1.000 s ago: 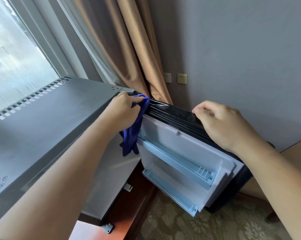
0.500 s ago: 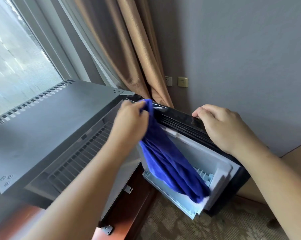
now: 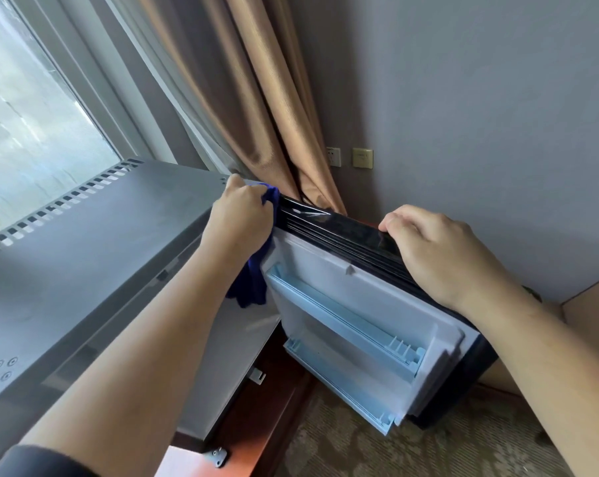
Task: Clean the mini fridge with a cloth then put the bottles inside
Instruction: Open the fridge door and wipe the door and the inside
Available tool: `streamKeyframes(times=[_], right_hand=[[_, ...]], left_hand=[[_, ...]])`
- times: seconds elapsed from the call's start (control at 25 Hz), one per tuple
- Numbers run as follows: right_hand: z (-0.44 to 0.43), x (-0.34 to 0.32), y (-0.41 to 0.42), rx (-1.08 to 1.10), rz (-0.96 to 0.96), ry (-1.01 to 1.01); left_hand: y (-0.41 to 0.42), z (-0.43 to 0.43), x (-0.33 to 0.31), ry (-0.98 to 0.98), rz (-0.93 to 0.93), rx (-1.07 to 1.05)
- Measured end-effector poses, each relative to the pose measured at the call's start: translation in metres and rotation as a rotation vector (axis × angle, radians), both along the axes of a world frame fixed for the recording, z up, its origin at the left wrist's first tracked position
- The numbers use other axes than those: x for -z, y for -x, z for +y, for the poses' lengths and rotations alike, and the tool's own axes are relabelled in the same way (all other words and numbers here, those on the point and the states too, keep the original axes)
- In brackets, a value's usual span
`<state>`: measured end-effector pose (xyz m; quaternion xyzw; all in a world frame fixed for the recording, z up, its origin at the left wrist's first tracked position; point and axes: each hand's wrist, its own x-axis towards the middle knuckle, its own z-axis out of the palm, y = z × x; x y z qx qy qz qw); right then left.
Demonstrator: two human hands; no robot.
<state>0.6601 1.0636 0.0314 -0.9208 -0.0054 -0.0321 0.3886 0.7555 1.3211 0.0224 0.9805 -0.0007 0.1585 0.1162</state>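
The grey mini fridge [image 3: 94,242] fills the left side, seen from above. Its black door [image 3: 339,232] stands open to the right, showing a white inner liner with two pale blue shelves [image 3: 346,321]. My left hand [image 3: 239,215] is shut on a blue cloth [image 3: 251,284] at the hinge corner of the door's top edge; the cloth hangs bunched below my hand. My right hand [image 3: 442,249] grips the top edge of the door near its outer end. No bottles are in view.
A window [image 3: 26,115] is behind the fridge, with tan curtains [image 3: 256,98] reaching the hinge corner. Two wall sockets [image 3: 349,156] sit on the grey wall. The fridge rests on a reddish wooden base [image 3: 267,407] above patterned carpet [image 3: 394,449].
Half a second ago the cloth hung spread down across the door's inner liner; now it is bunched up at the hinge corner under my left hand. My right hand has stayed on the door.
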Motion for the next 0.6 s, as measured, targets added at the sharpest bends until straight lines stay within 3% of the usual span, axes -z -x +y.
streamKeyframes(times=[0.28,0.44,0.6], right_hand=[[0.001,0.002,-0.002,0.026,0.011,-0.098],[0.001,0.002,-0.008,0.062,-0.013,-0.202],[-0.001,0.002,-0.013,0.125,-0.048,-0.323]], left_hand=[[0.011,-0.02,-0.015,-0.045,0.135,0.117],[0.056,-0.057,0.002,-0.07,0.022,0.246],[0.111,-0.118,0.02,-0.002,-0.101,0.543]])
